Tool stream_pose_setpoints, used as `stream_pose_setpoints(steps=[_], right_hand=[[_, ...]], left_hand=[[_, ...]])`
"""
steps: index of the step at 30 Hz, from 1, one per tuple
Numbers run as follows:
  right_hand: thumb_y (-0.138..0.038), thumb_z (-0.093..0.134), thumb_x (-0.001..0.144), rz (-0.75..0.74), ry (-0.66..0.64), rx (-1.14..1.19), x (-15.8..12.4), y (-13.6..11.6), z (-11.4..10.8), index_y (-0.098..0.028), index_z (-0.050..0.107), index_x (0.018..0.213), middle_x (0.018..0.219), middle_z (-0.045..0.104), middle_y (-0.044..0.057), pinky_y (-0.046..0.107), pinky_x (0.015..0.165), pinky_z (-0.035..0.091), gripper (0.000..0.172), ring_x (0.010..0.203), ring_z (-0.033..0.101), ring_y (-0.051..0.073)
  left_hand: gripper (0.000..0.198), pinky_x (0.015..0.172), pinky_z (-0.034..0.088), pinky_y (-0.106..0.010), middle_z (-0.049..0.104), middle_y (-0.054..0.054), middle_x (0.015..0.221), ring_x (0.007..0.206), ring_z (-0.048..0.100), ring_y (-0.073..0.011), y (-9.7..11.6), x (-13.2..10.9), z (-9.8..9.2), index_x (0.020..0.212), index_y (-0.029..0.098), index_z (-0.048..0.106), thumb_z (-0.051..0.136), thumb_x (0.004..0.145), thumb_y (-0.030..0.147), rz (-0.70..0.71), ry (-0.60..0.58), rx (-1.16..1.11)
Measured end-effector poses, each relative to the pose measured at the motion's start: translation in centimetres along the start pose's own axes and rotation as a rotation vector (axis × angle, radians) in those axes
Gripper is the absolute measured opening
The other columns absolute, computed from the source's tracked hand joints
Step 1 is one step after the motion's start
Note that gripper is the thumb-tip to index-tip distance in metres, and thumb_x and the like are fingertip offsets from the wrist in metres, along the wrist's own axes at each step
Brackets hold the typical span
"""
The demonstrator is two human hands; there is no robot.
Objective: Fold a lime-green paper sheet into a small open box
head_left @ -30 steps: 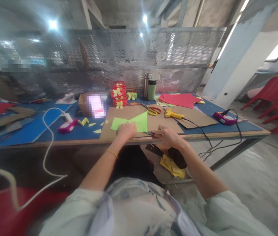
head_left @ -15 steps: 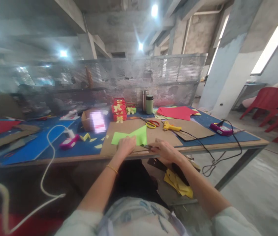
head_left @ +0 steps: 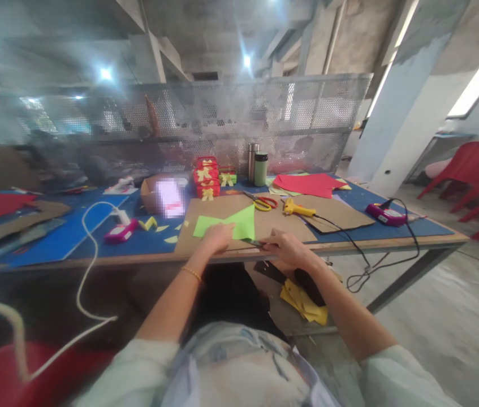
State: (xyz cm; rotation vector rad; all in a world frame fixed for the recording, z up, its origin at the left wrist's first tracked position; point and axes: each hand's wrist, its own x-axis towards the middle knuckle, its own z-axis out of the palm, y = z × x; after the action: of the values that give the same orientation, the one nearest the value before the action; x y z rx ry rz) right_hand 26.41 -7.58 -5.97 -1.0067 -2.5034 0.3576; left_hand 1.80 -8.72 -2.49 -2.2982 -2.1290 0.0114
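Note:
A light green paper sheet (head_left: 239,223) lies on a brown cardboard mat (head_left: 273,217) at the near edge of the table. My left hand (head_left: 218,237) rests on the sheet's near edge, fingers curled down and pressing it flat. My right hand (head_left: 285,249) is closed around a thin dark tool (head_left: 253,242) whose tip touches the sheet's lower right edge. I cannot make out what kind of tool it is.
Red-and-yellow scissors (head_left: 260,202), a yellow glue gun (head_left: 296,208) with a black cord, red paper (head_left: 307,183), two flasks (head_left: 257,164), small red gift boxes (head_left: 206,175) and a pink device (head_left: 384,213) lie on the blue table (head_left: 65,237). Red chairs (head_left: 468,164) stand at right.
Both hands stay at the green sheet. The view tilted up and then settled a little lower; the right hand's tool sits slightly further along the sheet's edge.

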Motion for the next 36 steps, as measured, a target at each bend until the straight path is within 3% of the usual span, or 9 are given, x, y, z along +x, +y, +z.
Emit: stream_pose_setpoints(steps=[4, 16, 30, 36], right_hand=[[-0.019, 0.059, 0.095, -0.038, 0.053, 0.02, 0.2, 0.2, 0.5, -0.024, 0.08, 0.112, 0.092, 0.059, 0.006, 0.025, 0.075, 0.042, 0.027, 0.083, 0.059, 0.017], [-0.017, 0.061, 0.094, -0.052, 0.065, 0.062, 0.7, 0.3, 1.3, -0.026, 0.081, 0.109, 0.092, 0.058, 0.005, 0.026, 0.076, 0.045, 0.027, 0.082, 0.06, 0.016], [-0.022, 0.061, 0.095, -0.045, 0.073, 0.044, 1.6, -0.7, 1.6, -0.023, 0.081, 0.111, 0.09, 0.057, 0.006, 0.026, 0.073, 0.042, 0.026, 0.082, 0.058, 0.016], [-0.017, 0.061, 0.093, -0.07, 0.072, 0.074, 1.3, -0.4, 1.6, -0.024, 0.082, 0.107, 0.089, 0.057, 0.005, 0.025, 0.072, 0.043, 0.026, 0.079, 0.059, 0.015]], left_hand=[[0.056, 0.1, 0.05, -0.032, 0.064, -0.006, 0.144, 0.123, 0.065, -0.0237, -1.5, 0.7, -0.9, 0.146, 0.029, 0.056, 0.043, 0.093, 0.02, 0.107, -0.12, -0.11], [0.058, 0.099, 0.049, -0.029, 0.06, -0.004, 0.148, 0.126, 0.064, -0.0243, -1.8, 1.0, -0.4, 0.147, 0.03, 0.056, 0.044, 0.091, 0.019, 0.114, -0.104, -0.143], [0.059, 0.095, 0.05, -0.029, 0.061, -0.006, 0.146, 0.12, 0.066, -0.0248, -1.4, 0.6, -1.4, 0.146, 0.028, 0.057, 0.043, 0.09, 0.016, 0.121, -0.137, -0.124], [0.059, 0.085, 0.051, -0.027, 0.068, -0.008, 0.138, 0.107, 0.071, -0.0242, -1.9, 1.3, -0.5, 0.142, 0.024, 0.062, 0.041, 0.089, 0.011, 0.18, -0.092, -0.134]])
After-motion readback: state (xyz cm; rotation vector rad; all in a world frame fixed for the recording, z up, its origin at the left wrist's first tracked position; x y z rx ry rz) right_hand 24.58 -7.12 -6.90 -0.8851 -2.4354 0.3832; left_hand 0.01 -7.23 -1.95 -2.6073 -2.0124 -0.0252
